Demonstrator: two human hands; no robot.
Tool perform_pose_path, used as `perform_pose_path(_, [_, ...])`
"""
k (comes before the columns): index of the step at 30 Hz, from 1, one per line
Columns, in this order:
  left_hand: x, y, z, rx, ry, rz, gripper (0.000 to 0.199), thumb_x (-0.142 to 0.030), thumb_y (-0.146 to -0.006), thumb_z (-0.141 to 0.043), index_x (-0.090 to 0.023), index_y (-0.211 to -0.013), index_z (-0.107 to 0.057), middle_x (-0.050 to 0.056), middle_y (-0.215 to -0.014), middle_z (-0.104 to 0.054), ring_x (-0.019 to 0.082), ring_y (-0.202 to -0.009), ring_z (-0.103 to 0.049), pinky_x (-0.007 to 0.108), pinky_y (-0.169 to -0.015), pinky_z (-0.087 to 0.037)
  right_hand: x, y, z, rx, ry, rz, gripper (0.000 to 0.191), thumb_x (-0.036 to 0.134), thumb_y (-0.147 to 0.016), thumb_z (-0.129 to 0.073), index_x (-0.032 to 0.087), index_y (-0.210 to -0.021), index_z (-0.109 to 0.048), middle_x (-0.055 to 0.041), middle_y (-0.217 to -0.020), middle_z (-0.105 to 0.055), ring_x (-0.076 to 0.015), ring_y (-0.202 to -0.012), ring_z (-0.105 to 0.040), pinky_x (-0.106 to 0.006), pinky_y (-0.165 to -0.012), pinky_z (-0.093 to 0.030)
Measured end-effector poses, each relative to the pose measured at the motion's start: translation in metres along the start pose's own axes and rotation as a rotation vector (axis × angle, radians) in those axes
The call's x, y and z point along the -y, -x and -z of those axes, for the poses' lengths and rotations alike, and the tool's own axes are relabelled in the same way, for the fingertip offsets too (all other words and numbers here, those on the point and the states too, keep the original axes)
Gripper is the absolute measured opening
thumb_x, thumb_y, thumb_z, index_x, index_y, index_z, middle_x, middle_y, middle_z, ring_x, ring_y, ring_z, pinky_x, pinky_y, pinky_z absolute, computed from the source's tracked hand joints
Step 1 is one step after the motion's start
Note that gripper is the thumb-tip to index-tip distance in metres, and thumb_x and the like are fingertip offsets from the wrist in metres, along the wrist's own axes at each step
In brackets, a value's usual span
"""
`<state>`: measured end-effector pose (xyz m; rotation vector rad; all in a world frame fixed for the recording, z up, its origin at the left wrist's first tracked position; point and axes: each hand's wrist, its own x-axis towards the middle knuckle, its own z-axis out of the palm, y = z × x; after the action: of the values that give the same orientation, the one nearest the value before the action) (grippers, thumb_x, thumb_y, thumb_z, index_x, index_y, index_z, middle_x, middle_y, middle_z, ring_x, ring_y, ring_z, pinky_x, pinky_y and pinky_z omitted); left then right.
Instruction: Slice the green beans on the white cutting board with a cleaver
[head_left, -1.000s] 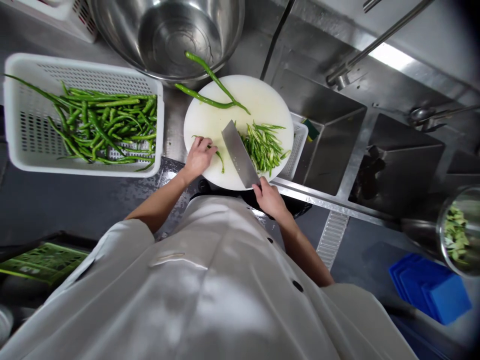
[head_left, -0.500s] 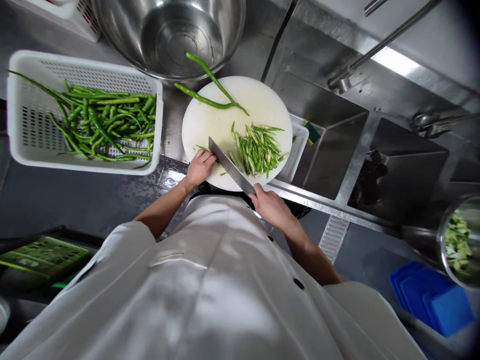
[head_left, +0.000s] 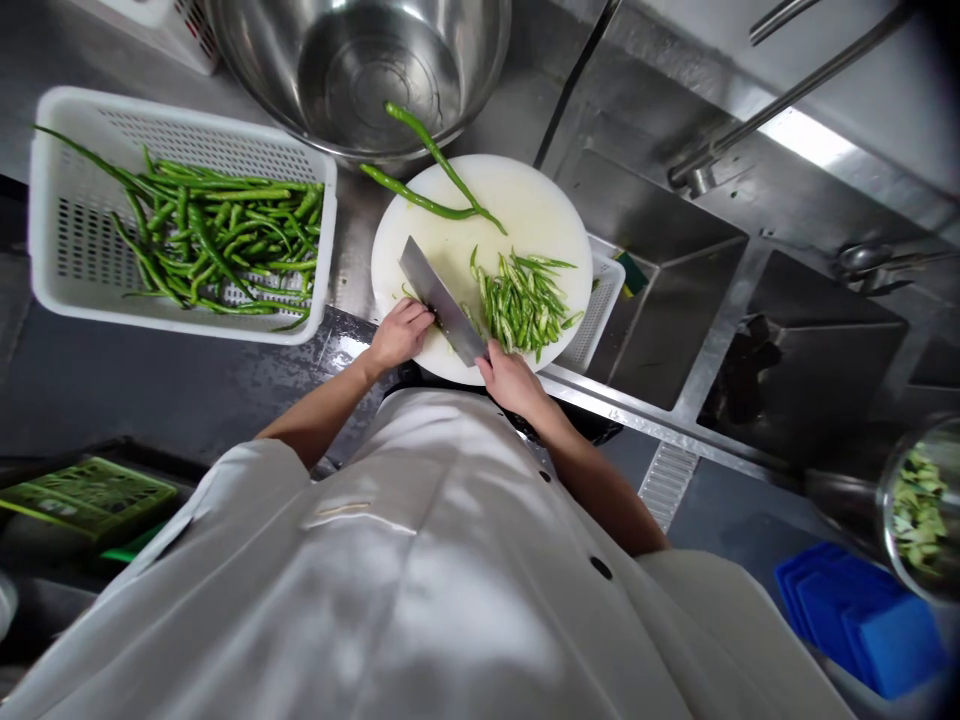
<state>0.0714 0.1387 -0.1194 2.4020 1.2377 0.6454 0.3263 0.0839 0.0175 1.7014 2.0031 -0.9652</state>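
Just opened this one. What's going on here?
Pepper cutting on a round board. The right hand grips a cleaver; the left hand holds a mostly hidden pepper beside the blade. Sliced pieces lie heaped on the right, two whole peppers stick out past the far edge, and more lie in the basket at left.

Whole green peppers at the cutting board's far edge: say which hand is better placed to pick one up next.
The left grip, probably: it is nearer the whole peppers and holds no tool, while the right grip holds the cleaver. It does seem to steady another pepper, though.
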Motion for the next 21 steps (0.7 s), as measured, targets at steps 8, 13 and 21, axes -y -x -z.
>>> perform_pose_path(8, [0.028, -0.008, 0.027, -0.039, -0.098, 0.141, 0.029, -0.025, -0.107, -0.041, -0.021, -0.105, -0.070, 0.013, -0.109, -0.067, 0.029, -0.105, -0.057, 0.050, -0.096, -0.051, -0.013, 0.029, 0.013, -0.011, 0.095, -0.079, 0.048, 0.040, -0.114, -0.033, 0.013, -0.154, -0.042, -0.0204, -0.109, -0.076, -0.0357, -0.104, -0.072, -0.037, -0.083, -0.047])
perform_pose_path(13, [0.024, -0.011, 0.014, -0.007, -0.100, 0.120, 0.031, -0.022, -0.106, -0.040, -0.021, -0.103, -0.071, 0.012, -0.105, -0.069, 0.028, -0.101, -0.056, 0.048, -0.094, -0.052, 0.004, 0.038, 0.023, 0.065, 0.138, -0.035, 0.042, 0.039, -0.114, -0.036, 0.015, -0.147, -0.047, -0.0188, -0.108, -0.077, -0.0332, -0.101, -0.074, -0.036, -0.082, -0.048])
perform_pose_path(21, [0.029, -0.010, 0.023, 0.028, -0.046, 0.077, 0.031, -0.021, -0.105, -0.043, -0.021, -0.101, -0.073, 0.011, -0.105, -0.071, 0.026, -0.100, -0.060, 0.045, -0.093, -0.055, -0.003, 0.008, 0.010, -0.037, 0.071, -0.016, 0.046, 0.041, -0.115, -0.034, 0.016, -0.151, -0.046, -0.0169, -0.111, -0.076, -0.0320, -0.103, -0.072, -0.033, -0.079, -0.046])
